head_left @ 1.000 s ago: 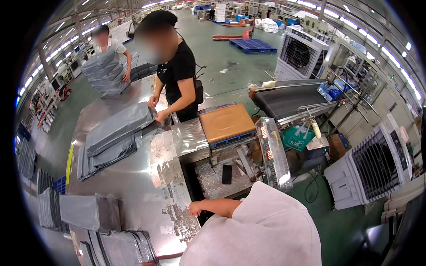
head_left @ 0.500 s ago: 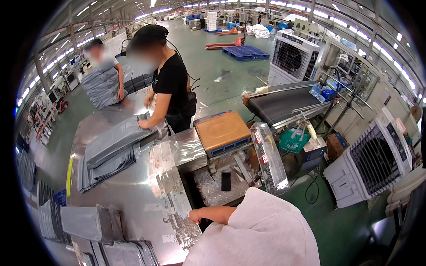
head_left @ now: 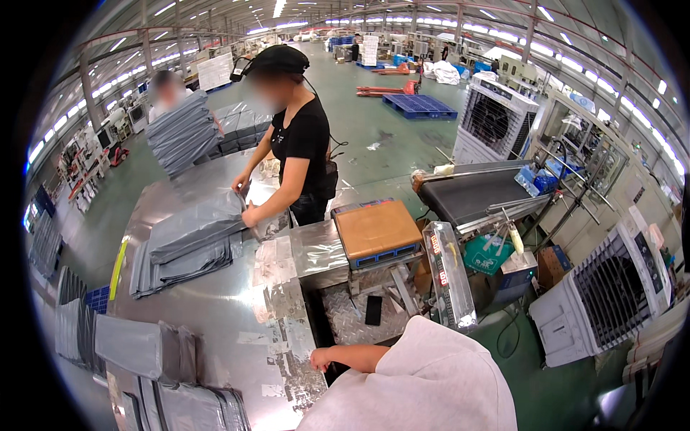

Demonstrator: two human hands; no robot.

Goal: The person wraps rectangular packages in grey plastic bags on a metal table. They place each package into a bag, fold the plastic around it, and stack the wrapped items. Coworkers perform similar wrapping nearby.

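My right hand [head_left: 320, 358] rests at the right edge of the metal table [head_left: 237, 316], its fingers curled in and nothing visible in them. My left hand is out of view. Across the table a co-worker in black bends over a stack of grey plastic bags [head_left: 198, 228], both hands at its right end. More flat grey bags [head_left: 154, 271] lie under and in front of that stack. At the near left are a folded bundle of grey bags [head_left: 128, 346] and further bags [head_left: 194, 408] by the lower edge.
Right of the table stand a brown-topped scale [head_left: 379, 231], a display unit with red digits [head_left: 449, 276] and a dark phone [head_left: 374, 310] on a metal plate. Beyond are a conveyor belt [head_left: 474, 188] and an air cooler [head_left: 604, 276]. Another person carries grey bags [head_left: 181, 133] at far left.
The co-worker in black has straightened somewhat, hands now closer together at the stack's end. The far person's grey bags are higher and hide more of them. My right hand stays at the table edge.
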